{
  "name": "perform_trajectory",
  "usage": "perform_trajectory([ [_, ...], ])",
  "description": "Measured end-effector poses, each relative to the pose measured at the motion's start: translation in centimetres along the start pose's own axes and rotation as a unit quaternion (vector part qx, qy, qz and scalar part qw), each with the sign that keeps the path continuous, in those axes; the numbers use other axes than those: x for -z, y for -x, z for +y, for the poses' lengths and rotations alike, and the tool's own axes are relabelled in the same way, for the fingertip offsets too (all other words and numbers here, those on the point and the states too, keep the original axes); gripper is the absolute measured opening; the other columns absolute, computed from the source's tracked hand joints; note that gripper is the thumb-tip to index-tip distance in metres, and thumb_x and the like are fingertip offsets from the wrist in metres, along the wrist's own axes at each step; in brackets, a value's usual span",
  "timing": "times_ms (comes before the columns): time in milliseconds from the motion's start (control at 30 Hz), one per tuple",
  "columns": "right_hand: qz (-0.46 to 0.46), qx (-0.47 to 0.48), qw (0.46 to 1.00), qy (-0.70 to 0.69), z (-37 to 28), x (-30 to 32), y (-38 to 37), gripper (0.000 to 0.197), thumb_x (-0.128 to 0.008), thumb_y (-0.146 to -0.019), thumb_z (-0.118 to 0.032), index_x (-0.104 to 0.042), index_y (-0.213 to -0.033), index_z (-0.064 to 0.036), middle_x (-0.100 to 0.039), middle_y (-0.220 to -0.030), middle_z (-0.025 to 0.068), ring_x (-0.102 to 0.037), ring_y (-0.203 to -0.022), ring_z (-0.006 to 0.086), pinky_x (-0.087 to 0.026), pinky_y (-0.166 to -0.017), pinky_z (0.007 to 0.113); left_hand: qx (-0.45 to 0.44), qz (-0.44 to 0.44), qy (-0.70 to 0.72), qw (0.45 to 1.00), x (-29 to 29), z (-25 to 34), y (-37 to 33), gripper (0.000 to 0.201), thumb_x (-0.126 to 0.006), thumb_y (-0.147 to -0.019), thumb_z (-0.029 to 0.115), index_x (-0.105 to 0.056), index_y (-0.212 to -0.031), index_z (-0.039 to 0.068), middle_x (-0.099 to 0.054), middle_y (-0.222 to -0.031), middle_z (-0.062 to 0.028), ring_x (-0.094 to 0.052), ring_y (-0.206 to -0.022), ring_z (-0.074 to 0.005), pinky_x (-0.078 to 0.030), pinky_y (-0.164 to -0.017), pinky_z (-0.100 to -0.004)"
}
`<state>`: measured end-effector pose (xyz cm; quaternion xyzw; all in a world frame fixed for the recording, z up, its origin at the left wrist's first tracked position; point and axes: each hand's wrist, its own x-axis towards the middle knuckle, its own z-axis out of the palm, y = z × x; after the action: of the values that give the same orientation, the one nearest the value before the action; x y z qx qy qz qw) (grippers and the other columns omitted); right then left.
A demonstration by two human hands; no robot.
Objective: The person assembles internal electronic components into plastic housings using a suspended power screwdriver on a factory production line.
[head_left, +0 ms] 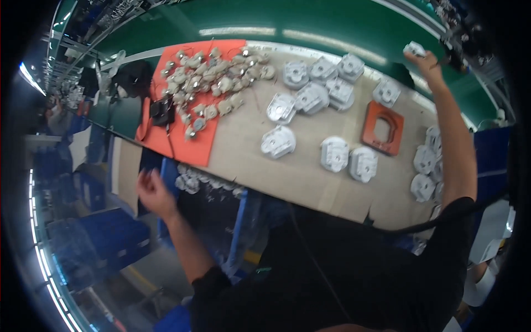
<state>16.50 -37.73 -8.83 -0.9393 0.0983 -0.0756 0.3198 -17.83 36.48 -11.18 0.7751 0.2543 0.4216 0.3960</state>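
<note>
At the far right, over the green surface beyond the table, my right hand [427,63] is closed on a white plastic part [415,48]. My left hand [155,193] hangs off the near edge at the left, fingers loosely bent and apart, with nothing seen in it. White round housings [278,141] are spread over the middle of the tan worktop [243,149]. An orange-brown fixture with a rounded opening [394,145] lies to their right, a single white housing [386,92] just beyond it.
An orange mat [191,149] on the left carries a heap of small beige parts with shiny metal ends [207,77]. More white housings [423,188] cluster at the right edge. Below the near edge stands a blue-edged bin [239,224] with white parts. A dark cable [437,222] crosses near my right arm.
</note>
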Motion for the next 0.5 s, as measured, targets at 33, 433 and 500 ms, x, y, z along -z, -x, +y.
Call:
perform_trajectory([
  [33, 0.006, -0.001, 0.999, -0.037, -1.2, 0.3, 1.6, 0.067, -0.084, -0.074, -0.047, -0.069, -0.114, 0.0043, -0.072, -0.11, 0.0162, -0.068, -0.102, 0.0257, -0.051, -0.089, 0.035, -0.047, -0.067, 0.017, 0.996, -1.8, 3.5, -0.2, 0.03, -0.073, -0.093, 0.012, -0.061, -0.119, 0.0, -0.066, -0.1, -0.0069, -0.063, -0.084, -0.0124, -0.052, -0.073, -0.0235],
  [433, -0.014, -0.001, 0.996, -0.089, -3.4, 4.5, 21.1, 0.086, -0.09, -0.066, -0.022, -0.051, -0.14, 0.0029, -0.064, -0.124, 0.0138, -0.062, -0.111, 0.0246, -0.048, -0.097, 0.033, -0.489, -0.391, -0.323, 0.71, -20.5, 13.1, -0.8, 0.017, -0.051, -0.092, 0.01, -0.062, -0.101, 0.0, -0.061, -0.105, -0.0219, -0.064, -0.099, -0.041, -0.054, -0.083, -0.0516],
  [500, -0.069, 0.057, 0.992, -0.093, -5.4, 4.2, 23.4, 0.084, -0.09, -0.066, -0.02, -0.053, -0.138, 0.0015, -0.063, -0.122, 0.0124, -0.061, -0.111, 0.0227, -0.048, -0.097, 0.032, -0.485, -0.392, -0.352, 0.698, -20.1, 13.4, -1.0, 0.016, -0.052, -0.091, 0.009, -0.062, -0.1, 0.001, -0.062, -0.106, -0.0204, -0.064, -0.099, -0.0395, -0.055, -0.083, -0.0503],
])
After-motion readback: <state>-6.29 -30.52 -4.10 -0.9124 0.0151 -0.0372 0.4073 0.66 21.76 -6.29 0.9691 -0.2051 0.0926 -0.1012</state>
